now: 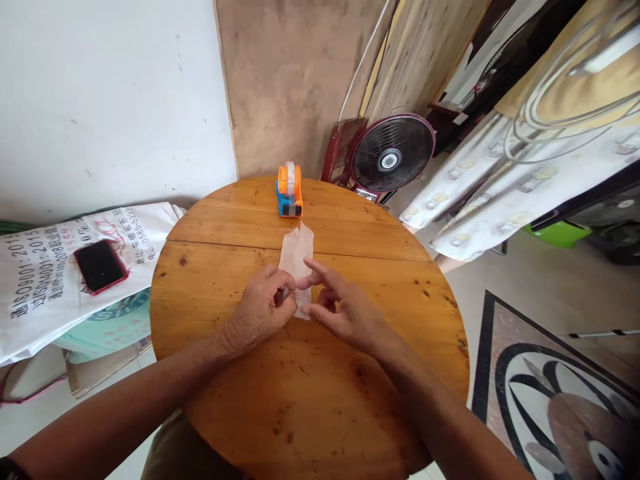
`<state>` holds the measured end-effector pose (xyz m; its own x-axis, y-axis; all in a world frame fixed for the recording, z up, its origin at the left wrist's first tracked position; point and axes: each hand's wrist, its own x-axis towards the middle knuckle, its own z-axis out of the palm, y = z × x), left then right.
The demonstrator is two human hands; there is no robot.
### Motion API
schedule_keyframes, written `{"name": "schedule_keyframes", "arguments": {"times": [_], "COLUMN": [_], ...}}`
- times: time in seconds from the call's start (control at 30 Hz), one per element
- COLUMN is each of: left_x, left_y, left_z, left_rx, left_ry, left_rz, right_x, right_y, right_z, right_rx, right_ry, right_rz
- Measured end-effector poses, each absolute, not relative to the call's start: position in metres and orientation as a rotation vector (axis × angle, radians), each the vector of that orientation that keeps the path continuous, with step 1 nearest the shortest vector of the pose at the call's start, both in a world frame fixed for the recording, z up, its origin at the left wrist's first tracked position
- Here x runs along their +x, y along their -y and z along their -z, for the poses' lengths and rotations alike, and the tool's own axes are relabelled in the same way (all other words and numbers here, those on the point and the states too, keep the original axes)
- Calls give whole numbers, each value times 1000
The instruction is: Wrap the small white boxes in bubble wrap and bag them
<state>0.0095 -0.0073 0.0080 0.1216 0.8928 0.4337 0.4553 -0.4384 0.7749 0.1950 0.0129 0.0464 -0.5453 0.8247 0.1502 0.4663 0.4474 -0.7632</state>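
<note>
A thin, wrinkled piece of white tissue paper point(296, 253) with a ragged top edge lies on the round wooden table point(320, 387). My left hand point(263, 303) rests over its left side, thumb and forefinger pinched together. Something small and greyish shows between those fingertips, too little to name. Just across the paper, my right hand point(347, 303) has its forefinger stretched out and its thumb apart from it, with the other fingers curled in. Its fingertips are close to the left ones at the paper's lower part. Beyond the paper stands an orange and blue tape dispenser point(290, 190).
Left of the table, a phone point(101, 266) with a red edge lies on a white printed sack point(150, 230). Behind the table at right is a dark round fan point(393, 153). A patterned curtain point(480, 193) and coiled cable point(525, 127) hang at right.
</note>
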Motion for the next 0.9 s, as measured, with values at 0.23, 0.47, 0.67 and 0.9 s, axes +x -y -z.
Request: {"name": "schedule_keyframes", "arguments": {"times": [0.23,0.47,0.67,0.9], "left_x": [11,11,13,14], "left_y": [7,5,5,5], "left_z": [-6,-4,-2,-4], "left_rx": [1978,1941,1961,1973], "left_ry": [-1370,-1320,-1339,-1367], "left_rz": [-1290,-1270,-1273,-1254], "right_x": [202,197,198,136], "right_y": [-36,-46,-80,-147], "right_z": [-50,-33,-64,-105], "right_rx": [-1115,-914,-1203,-1527], "right_ry": [2142,2230,2214,2640], "right_rz": [-568,-443,-312,-74]}}
